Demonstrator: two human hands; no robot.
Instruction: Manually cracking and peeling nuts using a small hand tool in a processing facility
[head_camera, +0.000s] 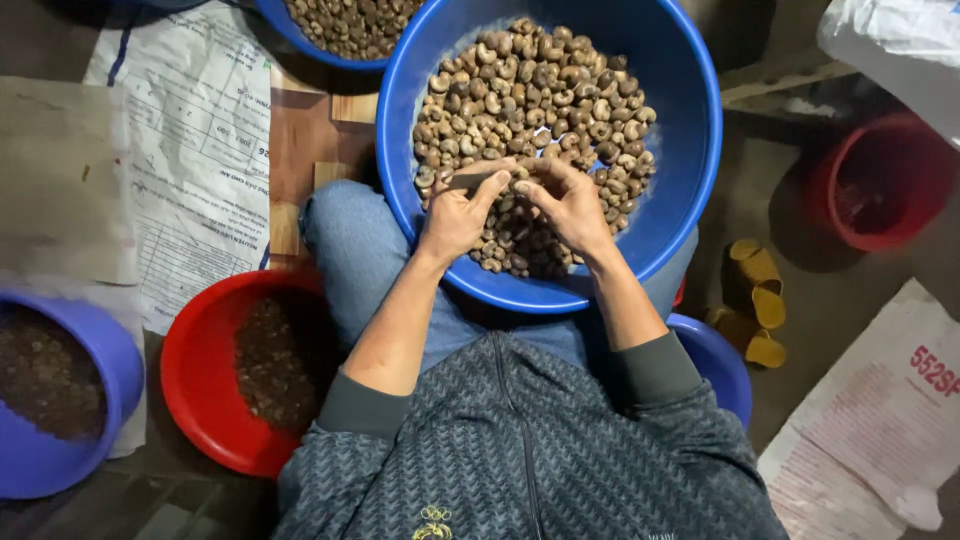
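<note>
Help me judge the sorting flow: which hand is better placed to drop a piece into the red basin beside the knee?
Left, probably. The left hand is on the same side as the red basin, while the right hand would have to cross the lap from the blue basin.

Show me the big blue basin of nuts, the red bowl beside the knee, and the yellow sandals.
big blue basin (690, 150), head view, bare inner wall at its right.
red bowl (195, 370), head view, bare inner wall at its left.
yellow sandals (757, 285), head view, strap of the upper sandal.

Nuts (540, 90) in basin (690, 190) on lap (350, 250).
</note>
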